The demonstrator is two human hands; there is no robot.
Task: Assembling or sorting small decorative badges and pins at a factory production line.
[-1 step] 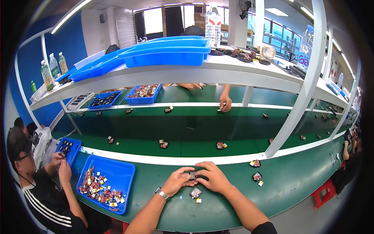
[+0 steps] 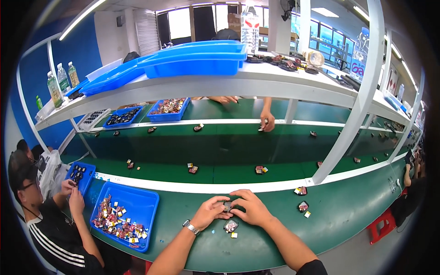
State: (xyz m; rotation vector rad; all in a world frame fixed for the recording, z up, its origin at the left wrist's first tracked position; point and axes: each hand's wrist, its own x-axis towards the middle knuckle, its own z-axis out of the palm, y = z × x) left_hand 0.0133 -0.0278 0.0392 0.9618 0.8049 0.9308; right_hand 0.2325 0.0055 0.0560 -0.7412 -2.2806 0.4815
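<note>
My left hand (image 2: 208, 213), with a watch on its wrist, and my right hand (image 2: 251, 208) meet over the green bench (image 2: 348, 215). Together they pinch a small dark part (image 2: 228, 206) between their fingertips. Just in front of them a second small dark part (image 2: 230, 225) lies on the bench, with a tiny yellow piece (image 2: 234, 235) beside it. To my right, another dark part (image 2: 303, 206) and a yellow-and-red piece (image 2: 300, 190) lie near the white rail.
A blue tray (image 2: 144, 197) of several small mixed pieces stands at my left. A seated person (image 2: 50, 224) works beside it over a smaller blue bin (image 2: 80, 176). Another person's hand (image 2: 267, 121) reaches from across the conveyor. White shelf posts (image 2: 348, 133) rise at right.
</note>
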